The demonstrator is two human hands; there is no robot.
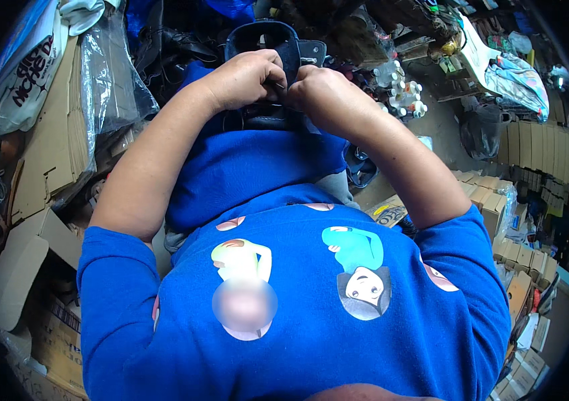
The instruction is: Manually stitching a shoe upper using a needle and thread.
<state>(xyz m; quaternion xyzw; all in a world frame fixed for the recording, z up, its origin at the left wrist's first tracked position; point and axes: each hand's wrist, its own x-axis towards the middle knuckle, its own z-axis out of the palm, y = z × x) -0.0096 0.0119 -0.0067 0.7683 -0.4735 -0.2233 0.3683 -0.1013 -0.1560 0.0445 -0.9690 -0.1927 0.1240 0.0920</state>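
Observation:
In my lap, on blue cloth [258,160], rests a dark leather article [288,52] that looks like a shoe or boot, with a rounded opening at its far end. A dark flap with a small metal fitting [311,51] sticks out on its right. Both hands meet over it. The fingers of my left hand [250,77] are pinched together, with something thin and dark at their tips. My right hand [324,92] is closed right beside it, knuckles up. What its fingers grip is hidden behind the hand.
Flattened cardboard [64,127] and clear plastic sheeting [112,73] stand at the left, above an open carton [17,281]. White-capped bottles [401,93] cluster beyond my right forearm. Stacked boxes [488,200] line the right side, near a white chair [475,50] with cloth on it.

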